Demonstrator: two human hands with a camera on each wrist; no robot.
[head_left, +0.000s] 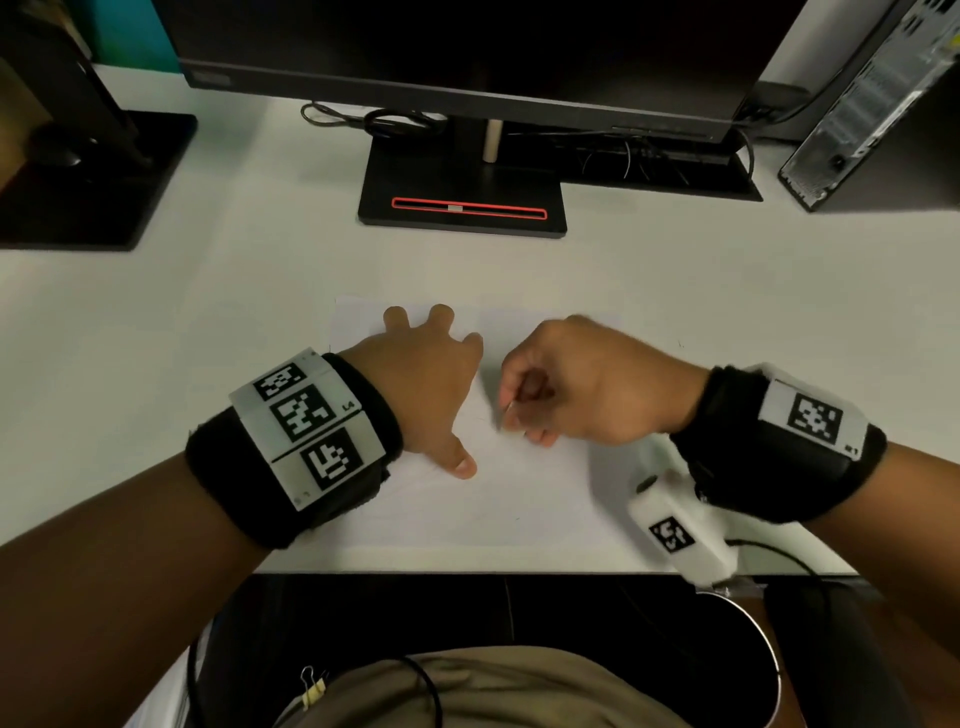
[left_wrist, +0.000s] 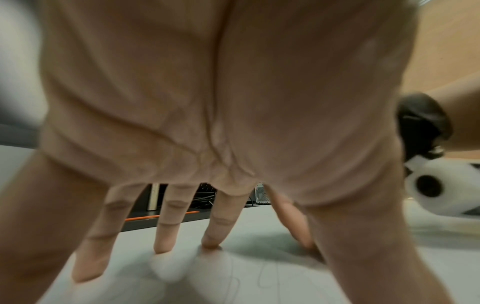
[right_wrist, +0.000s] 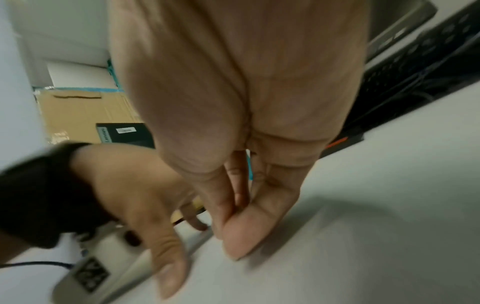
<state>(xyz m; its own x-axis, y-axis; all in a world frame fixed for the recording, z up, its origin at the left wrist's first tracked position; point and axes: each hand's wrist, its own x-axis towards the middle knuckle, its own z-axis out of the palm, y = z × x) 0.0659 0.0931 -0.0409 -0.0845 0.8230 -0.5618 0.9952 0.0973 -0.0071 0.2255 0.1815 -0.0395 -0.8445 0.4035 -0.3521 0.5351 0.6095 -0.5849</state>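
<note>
Sheet of paper (head_left: 493, 509), flat on surface (head_left: 208, 312) at 6 o'clock of monitor stand (head_left: 462, 182): left hand (head_left: 426, 384) splayed, pressing it; right hand (head_left: 582, 384) at 3 o'clock, fingertips pinched, contents indiscernible; risk: sheet skids or creases should left pressure lapse.

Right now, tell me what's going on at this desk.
A person works at a white desk, a sheet of paper lying before the monitor stand. The left hand is spread flat on the paper, pressing it down. The right hand, beside it, has thumb and fingertips pinched together close to the sheet; what they hold, if anything, is too small to tell.
</note>
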